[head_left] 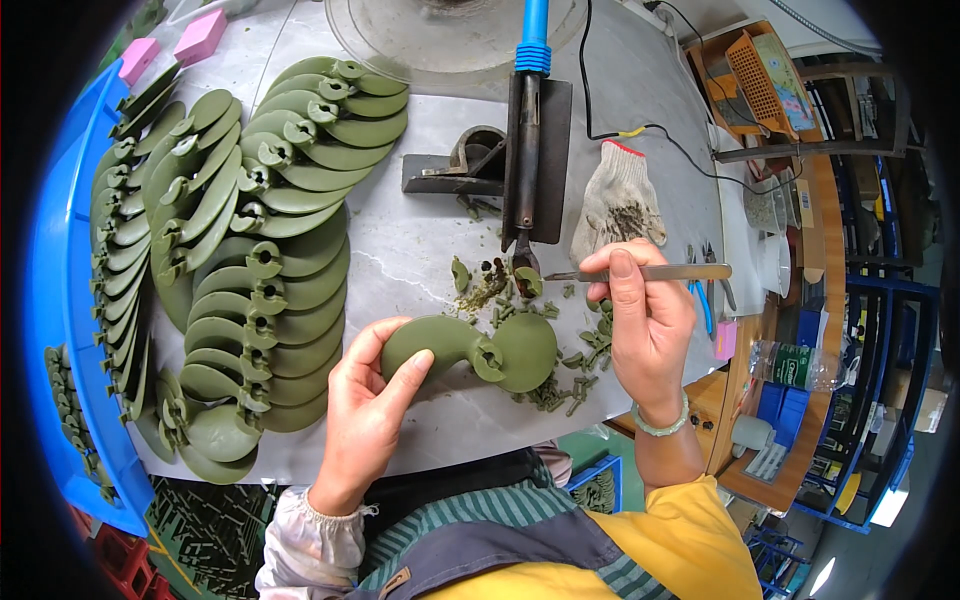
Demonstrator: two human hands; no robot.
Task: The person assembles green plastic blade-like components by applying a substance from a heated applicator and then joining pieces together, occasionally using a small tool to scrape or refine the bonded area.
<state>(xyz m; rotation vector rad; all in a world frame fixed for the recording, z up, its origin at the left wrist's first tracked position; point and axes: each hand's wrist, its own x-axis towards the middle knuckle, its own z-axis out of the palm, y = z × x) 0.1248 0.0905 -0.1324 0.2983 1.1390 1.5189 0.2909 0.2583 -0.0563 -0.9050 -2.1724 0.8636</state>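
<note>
My left hand [365, 405] grips a dark green two-bladed part [440, 345] by its left blade, thumb on top. The part has two rounded, twisted blades and a notched hub in the middle. In my right hand [645, 320] is a slim metal tool [675, 271], pinched between thumb and fingers. Its thin tip points left, close to a small green piece [527, 280] below the dark end of a blue-handled heating iron [525, 150]. Whether the tip touches that piece, I cannot tell. Green scraps [595, 345] and dark residue [485, 285] lie around there.
Stacked green bladed parts [300, 300] fill the table's left side, beside a blue tray [60, 270]. A metal stand [455, 172] sits near the iron. Right of it lie a soiled glove [620, 195], a black cord [690, 145] and blue-handled pliers [703, 305]. Pink blocks [200, 37] stand far left.
</note>
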